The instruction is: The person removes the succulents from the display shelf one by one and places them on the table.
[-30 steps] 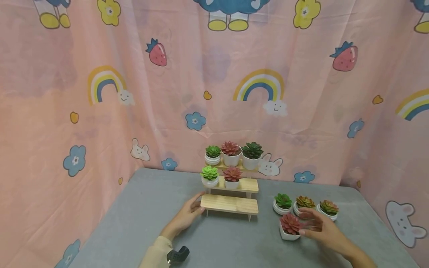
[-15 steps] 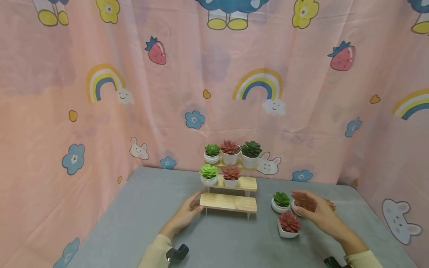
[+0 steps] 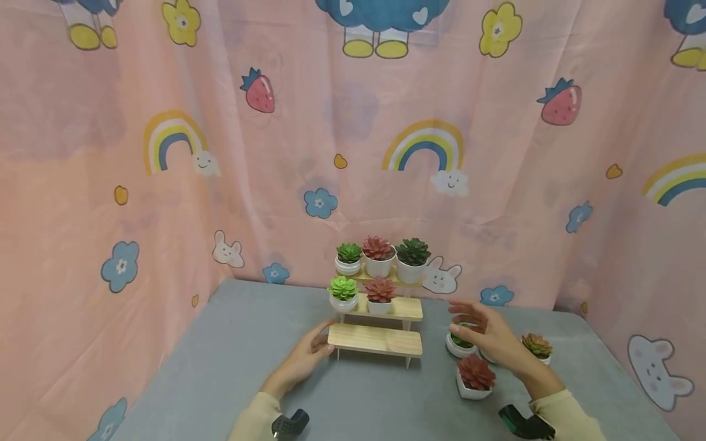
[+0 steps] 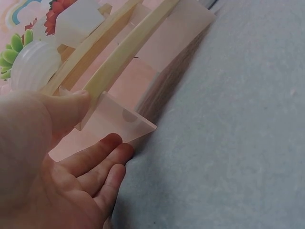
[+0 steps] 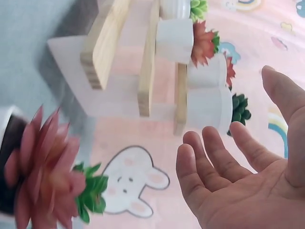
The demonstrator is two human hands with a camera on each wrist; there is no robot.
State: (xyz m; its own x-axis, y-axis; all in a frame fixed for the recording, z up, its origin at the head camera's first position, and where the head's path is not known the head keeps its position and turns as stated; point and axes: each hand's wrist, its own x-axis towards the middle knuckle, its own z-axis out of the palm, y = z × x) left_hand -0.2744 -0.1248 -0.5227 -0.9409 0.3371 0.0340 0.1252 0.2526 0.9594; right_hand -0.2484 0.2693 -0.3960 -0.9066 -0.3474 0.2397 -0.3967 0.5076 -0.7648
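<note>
A three-step wooden stand (image 3: 375, 340) with translucent side panels stands mid-table. My left hand (image 3: 300, 362) is at its left end; in the left wrist view the thumb rests by the lowest board's end and the fingers lie beside the side panel (image 4: 121, 117). My right hand (image 3: 491, 339), fingers spread and slightly bent, holds nothing. In the head view it overlaps a green succulent in a white pot (image 3: 459, 350) and mostly hides another pot behind it. Just in front sits a red succulent (image 3: 476, 371) in a white square pot.
Three potted succulents line the top step, the dark green one (image 3: 412, 252) at right. A light green one (image 3: 343, 289) and a red one (image 3: 380, 291) are on the middle step. An orange-green succulent (image 3: 537, 346) stands at right. A patterned pink curtain (image 3: 507, 202) hangs behind.
My right hand has moved left and away from beside the red succulent, across the pots behind it, to over the green one. My left hand has stayed at the stand.
</note>
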